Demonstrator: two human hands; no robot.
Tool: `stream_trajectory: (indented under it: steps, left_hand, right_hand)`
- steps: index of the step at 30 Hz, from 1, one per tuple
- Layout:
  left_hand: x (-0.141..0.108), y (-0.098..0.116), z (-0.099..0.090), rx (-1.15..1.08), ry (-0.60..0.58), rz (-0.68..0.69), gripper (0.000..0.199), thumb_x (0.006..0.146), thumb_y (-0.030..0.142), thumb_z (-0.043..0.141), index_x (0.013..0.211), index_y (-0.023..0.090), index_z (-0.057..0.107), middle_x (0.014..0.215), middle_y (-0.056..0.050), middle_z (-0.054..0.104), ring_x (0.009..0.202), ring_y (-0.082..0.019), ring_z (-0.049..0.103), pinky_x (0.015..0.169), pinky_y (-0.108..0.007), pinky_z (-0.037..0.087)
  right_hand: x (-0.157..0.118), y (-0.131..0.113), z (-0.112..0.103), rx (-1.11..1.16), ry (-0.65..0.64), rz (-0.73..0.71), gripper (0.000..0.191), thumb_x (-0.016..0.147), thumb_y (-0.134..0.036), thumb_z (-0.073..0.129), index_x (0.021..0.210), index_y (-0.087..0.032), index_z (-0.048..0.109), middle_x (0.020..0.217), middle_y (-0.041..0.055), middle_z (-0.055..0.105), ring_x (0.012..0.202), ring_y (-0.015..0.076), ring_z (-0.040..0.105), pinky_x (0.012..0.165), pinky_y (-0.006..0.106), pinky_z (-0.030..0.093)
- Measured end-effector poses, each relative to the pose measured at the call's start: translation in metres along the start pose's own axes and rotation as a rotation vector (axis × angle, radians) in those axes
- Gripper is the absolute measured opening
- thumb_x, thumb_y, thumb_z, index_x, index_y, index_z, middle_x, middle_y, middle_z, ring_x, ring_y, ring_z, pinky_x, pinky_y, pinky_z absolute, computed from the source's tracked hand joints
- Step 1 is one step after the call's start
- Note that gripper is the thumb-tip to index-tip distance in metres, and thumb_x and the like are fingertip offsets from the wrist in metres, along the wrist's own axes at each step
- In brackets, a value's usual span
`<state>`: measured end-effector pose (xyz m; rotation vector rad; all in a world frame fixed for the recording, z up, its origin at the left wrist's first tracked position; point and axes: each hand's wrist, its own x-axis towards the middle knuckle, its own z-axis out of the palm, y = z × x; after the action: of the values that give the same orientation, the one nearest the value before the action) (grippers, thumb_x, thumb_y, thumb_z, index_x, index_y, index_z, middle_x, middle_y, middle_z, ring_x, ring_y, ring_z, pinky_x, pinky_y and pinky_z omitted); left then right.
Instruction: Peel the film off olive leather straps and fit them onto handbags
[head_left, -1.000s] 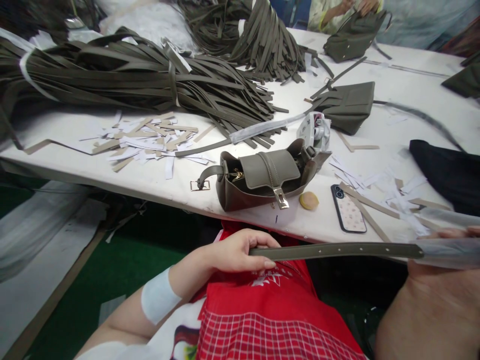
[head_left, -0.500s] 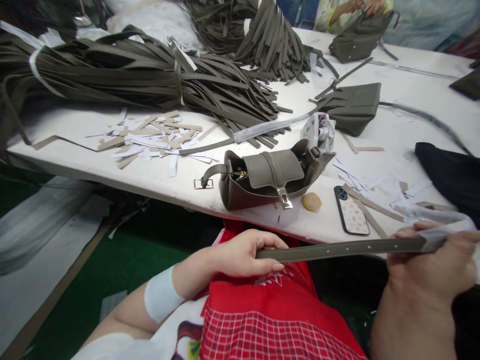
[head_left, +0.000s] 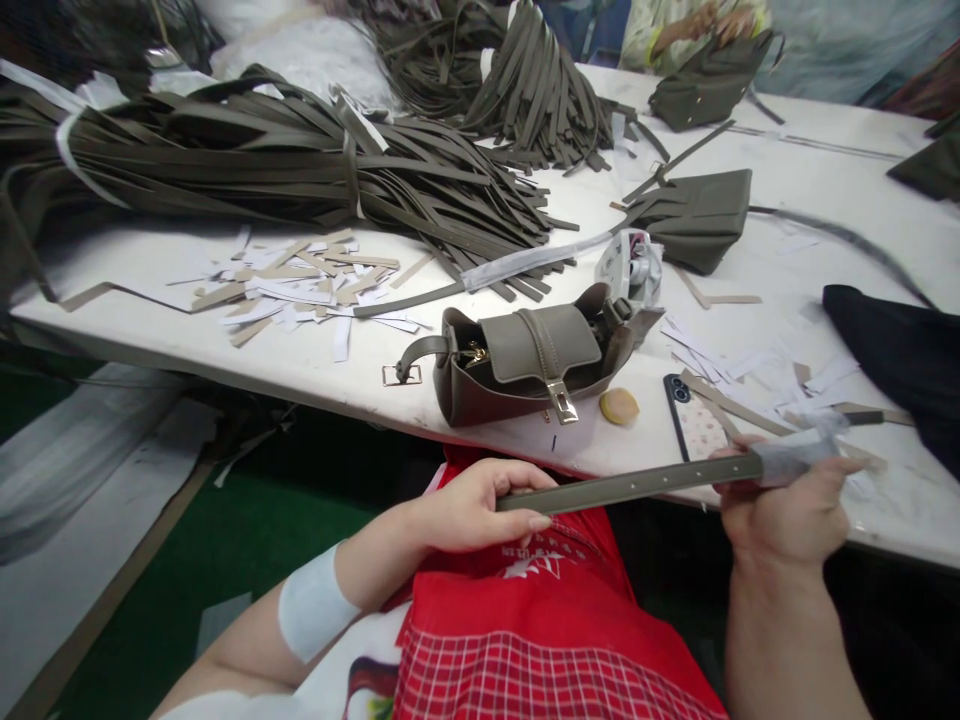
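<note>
A grey-green bag strap (head_left: 630, 484) with a row of small holes stretches between my two hands over my lap. My left hand (head_left: 480, 505) is closed on its left end, thumb below and fingers above. My right hand (head_left: 787, 510) grips the other end, where a translucent plastic wrap (head_left: 799, 452) covers the strap. Just beyond, at the table edge, sits a grey-green handbag (head_left: 525, 365) with a gold clasp, its top open. A side tab on the bag carries a rectangular gold buckle (head_left: 402, 375).
A yellow round piece (head_left: 619, 406) and a phone (head_left: 694, 415) lie near the table edge. Bundled straps (head_left: 225, 150) and paper strips (head_left: 300, 285) cover the left side. Another bag (head_left: 697, 220) lies farther back. A co-worker's hands (head_left: 709, 25) hold a bag at the far side.
My right hand has moved left, closer to my left hand, bringing the plastic-wrapped end of the strap with it. My left hand keeps its hold. The view has shifted slightly.
</note>
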<state>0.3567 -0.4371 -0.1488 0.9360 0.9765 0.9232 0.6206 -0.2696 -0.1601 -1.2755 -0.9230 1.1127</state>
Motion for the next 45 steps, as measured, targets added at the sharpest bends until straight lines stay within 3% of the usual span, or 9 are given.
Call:
stream_trajectory:
  steps: [6, 11, 16, 22, 28, 32, 45]
  left_hand:
    - [0.006, 0.001, 0.005, 0.098, 0.034, -0.029, 0.027, 0.084, 0.028, 0.064, 0.105, 0.011, 0.063, 0.075, -0.001, 0.062, 0.060, -0.009, 0.054, 0.059, -0.020, 0.045]
    - [0.012, 0.004, 0.012, 0.232, 0.077, -0.029, 0.028, 0.084, 0.028, 0.063, 0.107, 0.012, 0.064, 0.079, -0.001, 0.063, 0.064, -0.010, 0.055, 0.061, -0.021, 0.045]
    - [0.017, 0.004, 0.016, 0.183, 0.054, -0.048, 0.028, 0.086, 0.029, 0.061, 0.107, 0.011, 0.061, 0.074, 0.000, 0.061, 0.062, -0.010, 0.054, 0.060, -0.021, 0.045]
    - [0.010, 0.006, 0.013, 0.202, 0.040, -0.025, 0.033, 0.081, 0.027, 0.067, 0.110, 0.012, 0.061, 0.091, -0.005, 0.064, 0.077, -0.013, 0.057, 0.072, -0.024, 0.047]
    - [-0.010, 0.004, 0.006, 0.128, 0.033, -0.156, 0.046, 0.082, 0.032, 0.067, 0.122, 0.014, 0.054, 0.072, 0.003, 0.055, 0.055, -0.006, 0.046, 0.051, -0.018, 0.036]
    - [-0.018, 0.003, 0.003, 0.192, 0.094, -0.123, 0.047, 0.080, 0.033, 0.069, 0.120, 0.013, 0.056, 0.067, 0.003, 0.054, 0.055, -0.007, 0.046, 0.051, -0.019, 0.037]
    - [-0.016, 0.000, 0.004, 0.122, 0.109, -0.105, 0.046, 0.081, 0.034, 0.069, 0.119, 0.011, 0.057, 0.069, -0.002, 0.063, 0.054, -0.008, 0.053, 0.049, -0.019, 0.040]
  right_hand:
    - [-0.012, 0.014, 0.003, -0.047, -0.205, 0.071, 0.082, 0.079, -0.083, 0.037, 0.081, -0.008, 0.070, 0.055, 0.0089, 0.065, 0.036, 0.0173, 0.052, 0.031, 0.028, 0.038]
    - [-0.044, 0.032, 0.008, -0.027, -0.452, 0.232, 0.072, 0.089, -0.071, 0.035, 0.098, -0.009, 0.071, 0.053, 0.0058, 0.063, 0.043, 0.0152, 0.054, 0.042, 0.027, 0.042]
    - [-0.080, 0.042, 0.016, 0.002, -0.656, 0.411, 0.061, 0.090, -0.066, 0.043, 0.104, -0.012, 0.069, 0.057, 0.0038, 0.063, 0.047, 0.0129, 0.054, 0.046, 0.024, 0.044]
    - [-0.087, 0.034, 0.020, 0.066, -0.560, 0.432, 0.051, 0.090, -0.060, 0.051, 0.097, -0.013, 0.069, 0.053, 0.0005, 0.059, 0.044, 0.0101, 0.051, 0.044, 0.021, 0.041]
    - [-0.080, 0.030, 0.015, 0.060, -0.476, 0.370, 0.050, 0.091, -0.058, 0.050, 0.095, -0.012, 0.070, 0.052, 0.0021, 0.059, 0.048, 0.0113, 0.053, 0.044, 0.021, 0.042]
    - [-0.080, 0.028, 0.017, 0.041, -0.478, 0.376, 0.050, 0.089, -0.060, 0.052, 0.095, -0.013, 0.070, 0.053, 0.0021, 0.059, 0.047, 0.0114, 0.052, 0.044, 0.021, 0.042]
    - [-0.080, 0.031, 0.016, 0.025, -0.453, 0.342, 0.051, 0.086, -0.061, 0.056, 0.093, -0.012, 0.070, 0.052, 0.0020, 0.058, 0.047, 0.0117, 0.051, 0.042, 0.021, 0.042]
